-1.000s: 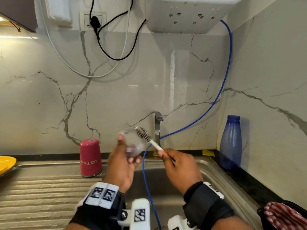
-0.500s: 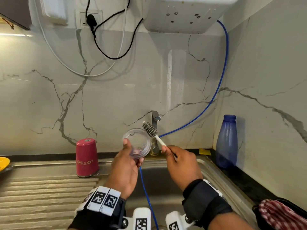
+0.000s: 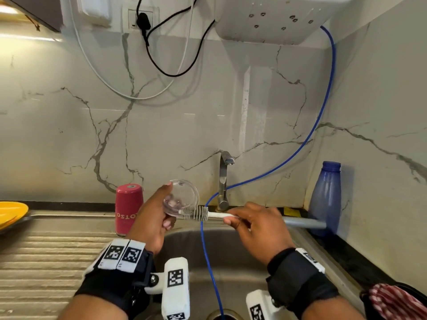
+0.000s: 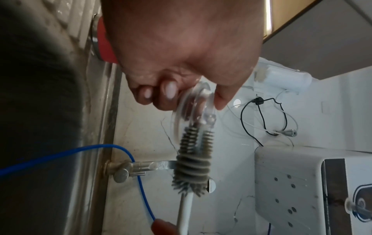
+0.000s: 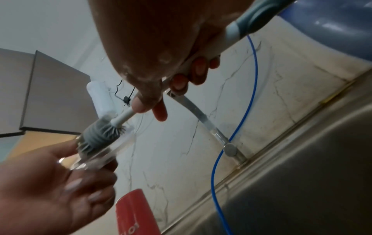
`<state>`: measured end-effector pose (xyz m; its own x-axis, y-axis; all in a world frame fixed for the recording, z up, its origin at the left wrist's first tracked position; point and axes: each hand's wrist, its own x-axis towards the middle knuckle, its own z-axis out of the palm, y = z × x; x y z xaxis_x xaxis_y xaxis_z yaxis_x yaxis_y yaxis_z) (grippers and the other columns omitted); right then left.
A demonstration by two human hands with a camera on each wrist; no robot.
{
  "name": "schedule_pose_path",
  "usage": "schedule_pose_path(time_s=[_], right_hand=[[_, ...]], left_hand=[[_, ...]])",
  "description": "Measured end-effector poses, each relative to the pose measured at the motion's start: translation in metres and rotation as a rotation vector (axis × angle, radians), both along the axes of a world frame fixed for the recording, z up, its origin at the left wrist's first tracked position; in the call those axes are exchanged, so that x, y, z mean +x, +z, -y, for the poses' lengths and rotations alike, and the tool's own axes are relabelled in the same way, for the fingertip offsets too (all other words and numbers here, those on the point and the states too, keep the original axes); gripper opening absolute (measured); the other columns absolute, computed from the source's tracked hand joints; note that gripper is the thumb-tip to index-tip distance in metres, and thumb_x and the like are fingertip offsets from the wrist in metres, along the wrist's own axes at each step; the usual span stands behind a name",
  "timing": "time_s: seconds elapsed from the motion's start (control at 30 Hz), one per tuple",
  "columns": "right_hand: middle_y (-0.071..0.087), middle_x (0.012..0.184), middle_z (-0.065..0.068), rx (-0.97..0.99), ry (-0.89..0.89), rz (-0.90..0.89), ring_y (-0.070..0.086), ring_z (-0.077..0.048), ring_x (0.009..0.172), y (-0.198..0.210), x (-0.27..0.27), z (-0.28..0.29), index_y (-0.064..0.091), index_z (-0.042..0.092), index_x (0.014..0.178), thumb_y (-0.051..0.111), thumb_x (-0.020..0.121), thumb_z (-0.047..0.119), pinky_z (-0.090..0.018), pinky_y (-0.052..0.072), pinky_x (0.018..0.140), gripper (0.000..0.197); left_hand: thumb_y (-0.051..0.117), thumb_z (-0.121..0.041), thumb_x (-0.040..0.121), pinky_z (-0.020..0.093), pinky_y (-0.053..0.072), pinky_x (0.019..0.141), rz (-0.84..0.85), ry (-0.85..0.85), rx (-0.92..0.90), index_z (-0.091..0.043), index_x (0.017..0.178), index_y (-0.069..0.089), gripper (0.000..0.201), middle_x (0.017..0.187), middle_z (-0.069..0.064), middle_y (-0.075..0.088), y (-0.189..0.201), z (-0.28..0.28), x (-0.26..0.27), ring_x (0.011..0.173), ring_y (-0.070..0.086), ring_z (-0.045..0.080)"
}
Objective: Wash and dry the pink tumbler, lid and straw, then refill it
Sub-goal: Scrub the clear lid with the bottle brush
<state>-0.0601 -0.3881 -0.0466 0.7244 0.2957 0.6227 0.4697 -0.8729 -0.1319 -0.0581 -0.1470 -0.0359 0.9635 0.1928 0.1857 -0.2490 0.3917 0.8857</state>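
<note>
I have lowered the grey-bristled white-handled brush, gripped in my right hand, from 12 to 6 o'clock of the clear round plastic lid pinched in my left hand; scrubbing continues.

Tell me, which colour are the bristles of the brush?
Grey bristles on a white handle; the left wrist view shows them best.

Clear lid upright; pink tumbler inverted on drainboard

Yellow plate cut off; straw unseen.
</note>
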Motion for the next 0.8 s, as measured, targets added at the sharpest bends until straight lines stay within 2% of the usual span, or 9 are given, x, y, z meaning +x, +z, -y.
schedule_pose_path(time_s=[0.07, 0.13, 0.2, 0.27, 0.37, 0.5, 0.6, 0.67, 0.8], right_hand=[[0.048, 0.078, 0.018, -0.004, -0.016, 0.023, 0.045, -0.002, 0.078, 0.001, 0.004, 0.006, 0.066, 0.046, 0.118, 0.022, 0.09, 0.072, -0.032, 0.03, 0.08, 0.058], [0.047, 0.077, 0.017, 0.018, -0.016, 0.02, 0.044, -0.002, 0.078, 0.0, 0.003, 0.007, 0.066, 0.047, 0.118, 0.024, 0.091, 0.072, -0.033, 0.03, 0.081, 0.056], [0.049, 0.079, 0.017, 0.045, 0.001, -0.004, 0.046, -0.002, 0.078, 0.0, 0.001, 0.003, 0.065, 0.046, 0.119, 0.022, 0.09, 0.073, -0.032, 0.034, 0.084, 0.059], [0.051, 0.08, 0.016, 0.08, 0.021, -0.02, 0.048, -0.005, 0.077, -0.001, 0.0, -0.002, 0.066, 0.044, 0.117, 0.022, 0.09, 0.073, -0.034, 0.041, 0.084, 0.059], [0.051, 0.078, 0.017, 0.128, 0.043, 0.002, 0.051, -0.008, 0.075, 0.0, -0.001, -0.005, 0.067, 0.041, 0.115, 0.025, 0.092, 0.072, -0.035, 0.047, 0.075, 0.057], [0.056, 0.08, 0.015, 0.232, 0.051, -0.036, 0.055, -0.007, 0.078, -0.002, 0.003, 0.003, 0.068, 0.04, 0.118, 0.031, 0.09, 0.07, -0.034, 0.05, 0.073, 0.055], [0.062, 0.085, 0.013, 0.231, 0.055, -0.061, 0.056, -0.006, 0.081, -0.004, 0.003, 0.004, 0.067, 0.042, 0.119, 0.035, 0.092, 0.068, -0.03, 0.05, 0.072, 0.049], [0.063, 0.084, 0.012, 0.239, 0.073, -0.063, 0.056, -0.007, 0.079, -0.004, -0.002, -0.003, 0.068, 0.041, 0.117, 0.038, 0.095, 0.065, -0.03, 0.05, 0.069, 0.044], [0.064, 0.073, 0.006, 0.379, 0.062, -0.032, 0.058, -0.011, 0.069, 0.001, -0.006, -0.02, 0.07, 0.031, 0.106, 0.041, 0.096, 0.062, -0.036, 0.053, 0.063, 0.043]], left_hand=[[0.054, -0.042, 0.098, 0.022, 0.024, 0.041, -0.029, -0.017, 0.039, -0.019, 0.074, 0.054, 0.033, 0.058, 0.0, 0.052, -0.001, 0.0, -0.003, 0.039, 0.029, 0.01], [0.05, -0.042, 0.098, 0.024, 0.025, 0.045, -0.029, -0.048, 0.029, -0.016, 0.088, 0.058, 0.029, 0.062, 0.002, 0.05, -0.003, 0.003, -0.004, 0.045, 0.031, 0.012], [0.05, -0.039, 0.095, 0.026, 0.026, 0.047, 0.019, -0.124, -0.032, -0.014, 0.096, 0.059, 0.027, 0.068, 0.004, 0.048, -0.003, 0.008, -0.006, 0.048, 0.033, 0.014], [0.044, -0.038, 0.099, 0.027, 0.027, 0.048, 0.056, -0.203, -0.107, -0.014, 0.094, 0.061, 0.03, 0.071, 0.005, 0.05, 0.001, 0.011, -0.007, 0.051, 0.036, 0.014], [0.035, -0.037, 0.1, 0.026, 0.03, 0.047, 0.069, -0.253, -0.172, -0.013, 0.09, 0.061, 0.037, 0.073, 0.006, 0.056, 0.007, 0.012, -0.009, 0.053, 0.039, 0.014], [0.042, -0.045, 0.103, 0.022, 0.037, 0.043, 0.104, -0.208, -0.158, -0.011, 0.115, 0.066, 0.044, 0.086, 0.007, 0.069, 0.005, 0.009, -0.005, 0.058, 0.045, 0.013], [0.059, -0.036, 0.09, 0.018, 0.039, 0.042, 0.141, -0.091, -0.151, -0.006, 0.105, 0.068, 0.035, 0.086, 0.008, 0.071, 0.005, 0.007, -0.005, 0.057, 0.048, 0.009], [0.061, -0.033, 0.088, 0.016, 0.037, 0.042, 0.168, -0.063, -0.13, -0.005, 0.097, 0.069, 0.031, 0.084, 0.008, 0.072, 0.004, 0.013, -0.008, 0.055, 0.047, 0.007], [0.058, -0.034, 0.093, 0.019, 0.035, 0.045, 0.237, -0.074, 0.151, -0.008, 0.087, 0.071, 0.029, 0.083, 0.013, 0.07, -0.007, 0.045, -0.013, 0.057, 0.045, 0.011]])
